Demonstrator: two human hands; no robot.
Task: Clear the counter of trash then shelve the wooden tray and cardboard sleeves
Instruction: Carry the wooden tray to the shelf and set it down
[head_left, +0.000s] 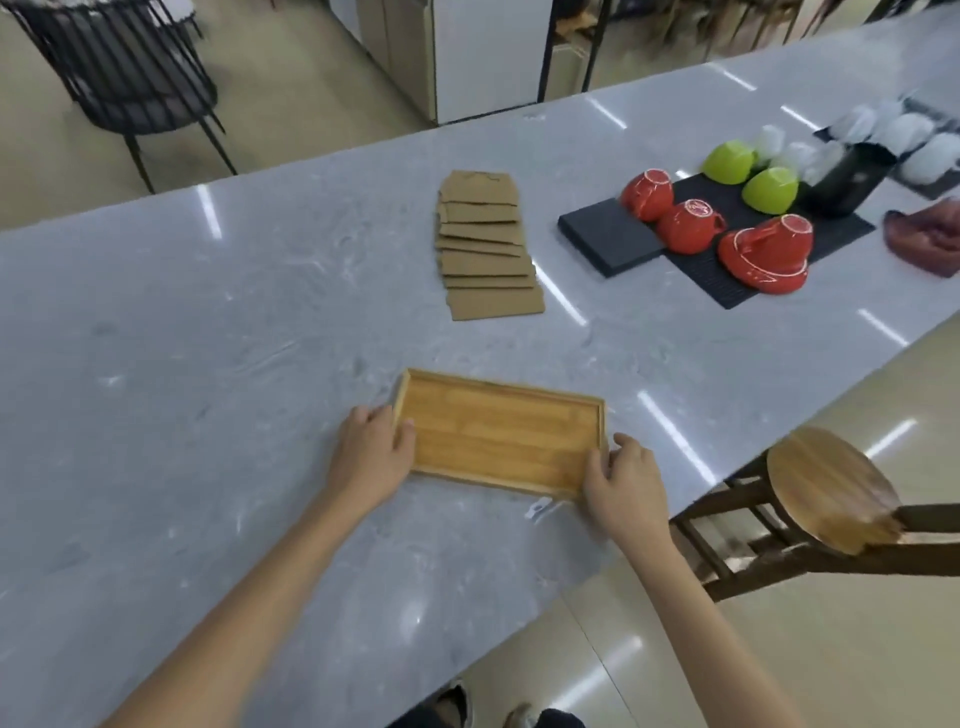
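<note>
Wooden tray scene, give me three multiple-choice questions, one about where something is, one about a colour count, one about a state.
1. Where do the cardboard sleeves lie relative to the wooden tray?
A. inside it
B. beyond it on the counter
C. under it

2. How many green cups are there?
A. two
B. four
C. none

3. What is in the tray?
A. cups
B. sleeves
C. nothing

Answers: 1 B, the fanned sleeves lie farther along the counter, apart from the tray. 2 A, two lime cups sit upside down behind the red cups. 3 C, bare wood shows while the left hand and right hand grip its short ends.
</note>
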